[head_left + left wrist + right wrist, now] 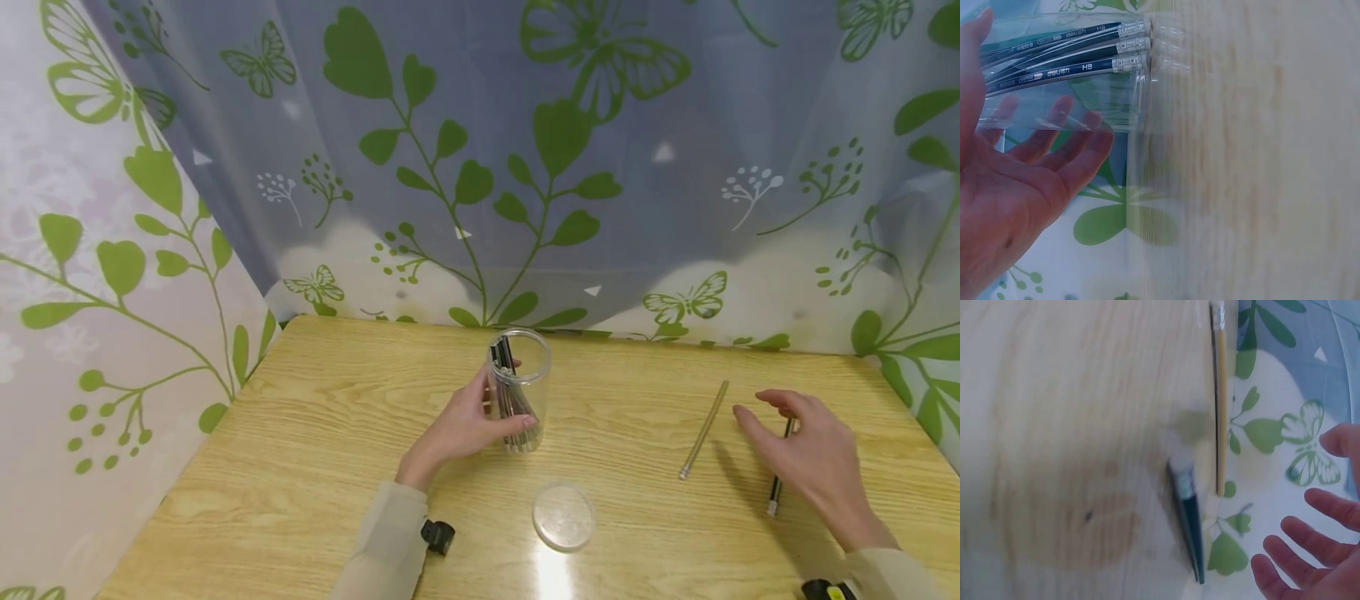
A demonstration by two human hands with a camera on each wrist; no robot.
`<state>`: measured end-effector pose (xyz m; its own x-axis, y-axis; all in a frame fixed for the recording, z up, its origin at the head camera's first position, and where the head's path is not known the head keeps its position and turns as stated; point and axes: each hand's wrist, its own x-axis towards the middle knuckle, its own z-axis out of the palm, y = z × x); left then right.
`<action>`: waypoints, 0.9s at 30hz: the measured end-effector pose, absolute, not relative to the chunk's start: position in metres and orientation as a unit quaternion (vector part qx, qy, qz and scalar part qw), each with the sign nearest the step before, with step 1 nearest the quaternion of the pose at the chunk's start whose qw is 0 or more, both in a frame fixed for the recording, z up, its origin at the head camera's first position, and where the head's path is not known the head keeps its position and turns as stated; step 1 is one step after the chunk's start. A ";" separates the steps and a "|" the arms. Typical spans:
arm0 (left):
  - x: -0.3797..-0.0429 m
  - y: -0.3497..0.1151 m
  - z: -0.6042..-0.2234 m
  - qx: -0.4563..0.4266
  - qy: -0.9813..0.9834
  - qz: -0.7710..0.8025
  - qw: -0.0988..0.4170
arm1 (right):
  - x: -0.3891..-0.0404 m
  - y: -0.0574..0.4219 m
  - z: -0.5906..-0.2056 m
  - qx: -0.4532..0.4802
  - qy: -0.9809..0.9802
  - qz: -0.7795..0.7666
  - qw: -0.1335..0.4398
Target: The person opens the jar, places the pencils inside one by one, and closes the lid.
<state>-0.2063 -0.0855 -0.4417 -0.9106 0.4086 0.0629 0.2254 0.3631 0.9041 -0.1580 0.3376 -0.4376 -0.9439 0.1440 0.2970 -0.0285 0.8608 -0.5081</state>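
Note:
My left hand [467,427] holds a clear cylindrical jar [538,400] standing uncapped on the table, thumb across its near side and fingers behind it. Inside lean several dark pencils [1085,65] with metal ferrules, marked HB. Over on the right, my right hand [813,454] hovers above a dark pencil [776,487], thumb and fingers apart with nothing between them; in the head view it covers part of that pencil. The right wrist view shows the dark pencil [1190,531] lying apart from the fingers. Left of this hand lies a yellowish pencil [705,429].
A round clear lid [564,518] lies flat on the wooden table [322,417], in front of the jar. Behind the table hangs a curtain [465,233] printed with leaves and butterflies, and a similar one covers the left side.

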 end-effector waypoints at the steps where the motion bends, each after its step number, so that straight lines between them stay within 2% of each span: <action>1: -0.206 -0.086 -0.442 0.193 0.822 0.529 0.087 | -0.158 0.340 -0.438 -0.036 -0.952 0.260 0.157; 13: -0.207 -0.086 -0.442 0.190 0.823 0.527 0.093 | -0.161 0.372 -0.447 -0.084 -0.963 0.250 0.051; 27: -0.206 -0.086 -0.441 0.191 0.823 0.527 0.094 | -0.172 0.391 -0.450 -0.084 -0.968 0.237 -0.011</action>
